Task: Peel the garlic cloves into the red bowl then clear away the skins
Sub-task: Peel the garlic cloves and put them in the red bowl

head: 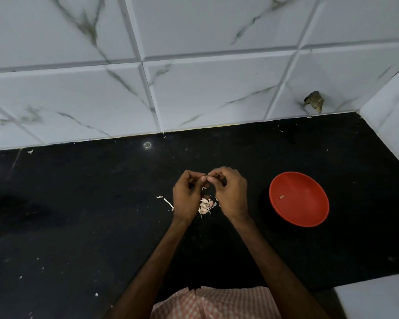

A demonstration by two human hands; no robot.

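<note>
**Both hands on one clove, above the pile**

From the head camera: my left hand (186, 196) and right hand (231, 192) are raised just above the black counter (78, 215), fingertips meeting. Between them they pinch a small garlic clove (205, 179), fingers curled round it (it is too small and too hidden for me to say how much skin is on it).

Under my hands, on the counter, lies the pile of garlic (205, 205), pale and pinkish. A few loose skins (168, 202) sit just left of my left hand, and small white flecks are scattered further out.

The red bowl (309, 185) stands to my right, apart from my hands, with one small pale piece (281, 197) in it.

Behind the counter is the white marbled tile wall (194, 88), with a broken hole (314, 101) low on the right. A checked cloth (217, 302) shows at the bottom edge.
</note>
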